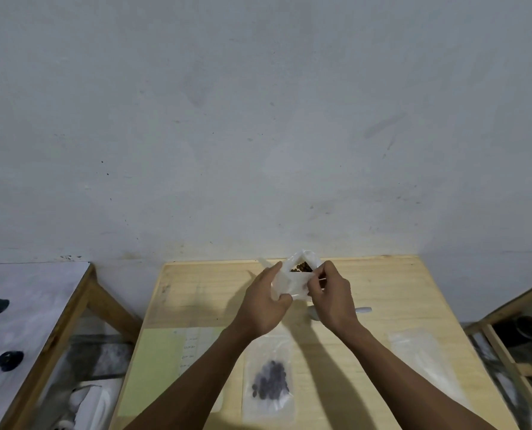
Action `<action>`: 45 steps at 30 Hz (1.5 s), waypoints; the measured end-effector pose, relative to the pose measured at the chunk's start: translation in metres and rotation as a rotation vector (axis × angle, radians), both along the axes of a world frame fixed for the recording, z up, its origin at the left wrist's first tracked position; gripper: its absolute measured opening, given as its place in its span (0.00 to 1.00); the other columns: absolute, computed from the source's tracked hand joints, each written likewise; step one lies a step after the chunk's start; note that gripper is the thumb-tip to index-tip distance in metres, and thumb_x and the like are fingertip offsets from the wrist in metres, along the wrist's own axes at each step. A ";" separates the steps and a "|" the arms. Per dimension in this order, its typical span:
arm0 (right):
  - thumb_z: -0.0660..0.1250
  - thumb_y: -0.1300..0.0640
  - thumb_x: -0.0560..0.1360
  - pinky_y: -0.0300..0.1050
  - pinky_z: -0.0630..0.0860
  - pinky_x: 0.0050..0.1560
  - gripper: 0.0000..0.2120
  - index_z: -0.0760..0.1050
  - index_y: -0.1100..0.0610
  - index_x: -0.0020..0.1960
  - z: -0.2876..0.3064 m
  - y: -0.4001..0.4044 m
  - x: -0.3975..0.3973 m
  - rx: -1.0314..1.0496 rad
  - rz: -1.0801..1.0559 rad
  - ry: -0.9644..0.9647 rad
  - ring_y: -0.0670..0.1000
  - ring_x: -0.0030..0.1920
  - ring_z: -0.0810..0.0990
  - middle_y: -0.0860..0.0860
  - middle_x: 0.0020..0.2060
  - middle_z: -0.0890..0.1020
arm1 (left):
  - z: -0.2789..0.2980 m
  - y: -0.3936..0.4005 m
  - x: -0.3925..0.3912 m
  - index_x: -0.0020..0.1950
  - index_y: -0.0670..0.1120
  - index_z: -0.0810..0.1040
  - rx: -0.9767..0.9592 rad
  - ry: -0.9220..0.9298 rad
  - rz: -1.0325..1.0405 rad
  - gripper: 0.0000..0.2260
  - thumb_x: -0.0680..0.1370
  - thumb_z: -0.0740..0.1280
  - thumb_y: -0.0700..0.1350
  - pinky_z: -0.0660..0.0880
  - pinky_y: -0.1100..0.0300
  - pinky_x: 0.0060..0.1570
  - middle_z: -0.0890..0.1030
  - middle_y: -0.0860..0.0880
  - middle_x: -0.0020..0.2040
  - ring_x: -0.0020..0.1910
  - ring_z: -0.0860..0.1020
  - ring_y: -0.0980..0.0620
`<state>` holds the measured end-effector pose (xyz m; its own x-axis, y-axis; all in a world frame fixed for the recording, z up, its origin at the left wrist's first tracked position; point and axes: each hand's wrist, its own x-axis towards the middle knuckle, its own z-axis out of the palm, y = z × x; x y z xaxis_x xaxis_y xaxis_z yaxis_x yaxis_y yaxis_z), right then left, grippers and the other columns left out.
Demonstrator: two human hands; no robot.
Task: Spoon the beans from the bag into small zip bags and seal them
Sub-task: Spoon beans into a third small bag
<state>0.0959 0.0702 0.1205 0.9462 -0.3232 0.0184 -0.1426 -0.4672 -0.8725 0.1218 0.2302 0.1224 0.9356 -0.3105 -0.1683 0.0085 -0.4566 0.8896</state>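
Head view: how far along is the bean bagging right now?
Done: one small zip bag with dark beans lies flat on the wooden table; whether it is sealed cannot be told. In hand: the left hand and right hand hold a clear bag with beans inside, its top open. Left: an empty clear bag lies to the right.

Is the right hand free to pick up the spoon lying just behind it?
Probably not yet. The right hand pinches the small zip bag with the left hand. The spoon lies on the table beside its wrist, unblocked once the hand lets go.
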 end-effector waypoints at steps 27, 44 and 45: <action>0.63 0.66 0.79 0.47 0.83 0.41 0.08 0.80 0.66 0.54 0.001 -0.032 0.005 0.925 0.005 0.279 0.62 0.46 0.82 0.60 0.54 0.80 | -0.035 0.018 0.000 0.64 0.47 0.76 0.395 -0.554 -0.080 0.26 0.70 0.71 0.57 0.76 0.47 0.55 0.81 0.52 0.59 0.57 0.79 0.49; 0.58 0.52 0.80 0.51 0.72 0.54 0.13 0.74 0.49 0.62 -0.125 -0.116 -0.022 -0.776 0.211 0.440 0.58 0.61 0.69 0.52 0.63 0.72 | -0.047 0.040 -0.020 0.70 0.47 0.71 0.426 -0.130 0.038 0.28 0.76 0.67 0.61 0.74 0.51 0.60 0.78 0.50 0.63 0.58 0.76 0.51; 0.58 0.52 0.80 0.50 0.72 0.54 0.12 0.75 0.50 0.60 -0.125 -0.115 -0.021 -0.795 0.209 0.451 0.58 0.60 0.69 0.52 0.61 0.73 | -0.049 0.045 -0.020 0.70 0.47 0.71 0.429 -0.115 0.046 0.28 0.75 0.67 0.61 0.74 0.51 0.61 0.78 0.50 0.63 0.59 0.76 0.51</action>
